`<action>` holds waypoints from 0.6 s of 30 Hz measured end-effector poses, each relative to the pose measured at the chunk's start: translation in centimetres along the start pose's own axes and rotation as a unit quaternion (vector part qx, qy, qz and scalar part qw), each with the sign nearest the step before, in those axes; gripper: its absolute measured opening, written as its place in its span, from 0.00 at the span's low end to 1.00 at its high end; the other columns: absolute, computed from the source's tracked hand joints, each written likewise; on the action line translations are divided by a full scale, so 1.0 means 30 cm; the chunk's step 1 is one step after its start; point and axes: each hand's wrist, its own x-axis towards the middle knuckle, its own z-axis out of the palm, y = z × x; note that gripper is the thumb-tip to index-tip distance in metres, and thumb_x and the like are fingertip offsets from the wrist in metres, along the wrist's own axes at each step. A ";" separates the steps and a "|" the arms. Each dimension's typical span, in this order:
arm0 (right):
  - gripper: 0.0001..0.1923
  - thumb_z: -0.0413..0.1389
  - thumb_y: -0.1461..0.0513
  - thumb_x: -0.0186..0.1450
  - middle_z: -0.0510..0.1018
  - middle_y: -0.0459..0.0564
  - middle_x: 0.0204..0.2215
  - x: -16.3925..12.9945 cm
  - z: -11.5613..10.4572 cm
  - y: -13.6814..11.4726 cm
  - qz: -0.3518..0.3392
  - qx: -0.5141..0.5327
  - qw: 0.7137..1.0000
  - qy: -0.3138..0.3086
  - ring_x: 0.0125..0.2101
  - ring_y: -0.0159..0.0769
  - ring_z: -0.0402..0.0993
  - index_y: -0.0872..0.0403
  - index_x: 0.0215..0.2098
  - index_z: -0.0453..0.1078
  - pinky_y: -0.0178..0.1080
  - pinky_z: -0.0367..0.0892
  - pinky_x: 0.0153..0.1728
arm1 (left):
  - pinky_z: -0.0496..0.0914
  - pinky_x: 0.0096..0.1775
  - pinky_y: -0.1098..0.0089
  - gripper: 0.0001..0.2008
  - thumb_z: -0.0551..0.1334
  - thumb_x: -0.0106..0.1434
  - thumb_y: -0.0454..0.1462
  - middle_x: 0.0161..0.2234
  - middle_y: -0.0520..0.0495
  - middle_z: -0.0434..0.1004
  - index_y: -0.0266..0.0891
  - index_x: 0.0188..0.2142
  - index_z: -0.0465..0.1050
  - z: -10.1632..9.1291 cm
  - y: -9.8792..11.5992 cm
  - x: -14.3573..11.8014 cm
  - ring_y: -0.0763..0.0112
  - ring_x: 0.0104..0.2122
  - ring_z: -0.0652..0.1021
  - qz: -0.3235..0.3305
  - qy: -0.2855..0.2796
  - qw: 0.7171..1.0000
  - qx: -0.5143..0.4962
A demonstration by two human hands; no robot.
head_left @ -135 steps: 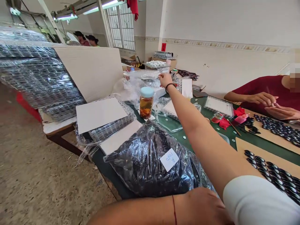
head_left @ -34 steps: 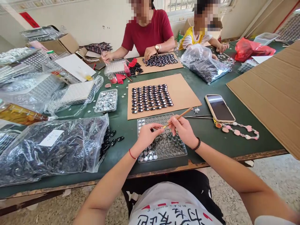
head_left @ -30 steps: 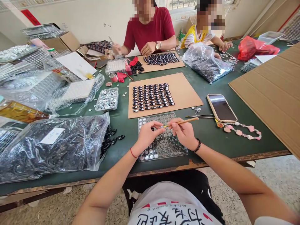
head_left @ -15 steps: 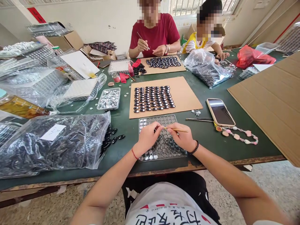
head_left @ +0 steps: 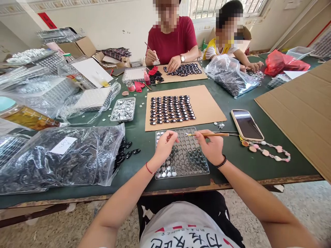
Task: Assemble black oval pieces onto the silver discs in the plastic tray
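My left hand [head_left: 165,146] hovers over a clear plastic tray [head_left: 184,162] of small round cells, its fingertips pinched together; whether a small piece sits between them I cannot tell. My right hand [head_left: 210,146] grips a thin wooden stick [head_left: 209,134] that lies nearly level, tip pointing left over the tray. Beyond the tray a brown cardboard sheet [head_left: 207,103] carries rows of black oval pieces [head_left: 172,109].
A big plastic bag of black pieces [head_left: 59,156] lies at left, a small tray of silver bits [head_left: 123,109] behind it. A phone [head_left: 247,124] and a bead string [head_left: 266,148] lie at right, next to large cardboard [head_left: 302,103]. Two people work across the green table [head_left: 232,151].
4.5 s ago I faced left, right arm stretched toward the far trays. Over the last second both hands stayed above the cell tray; the stick swung from slanted to nearly level.
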 end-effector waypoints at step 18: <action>0.13 0.51 0.55 0.61 0.73 0.47 0.22 0.020 0.003 0.030 0.139 0.301 0.943 0.026 0.14 0.27 0.65 0.57 0.33 0.68 0.32 0.62 0.16 | 0.50 0.16 0.80 0.12 0.65 0.49 0.39 0.29 0.50 0.72 0.37 0.32 0.69 -0.207 0.020 0.127 0.87 0.14 0.55 0.006 0.166 0.953 -0.253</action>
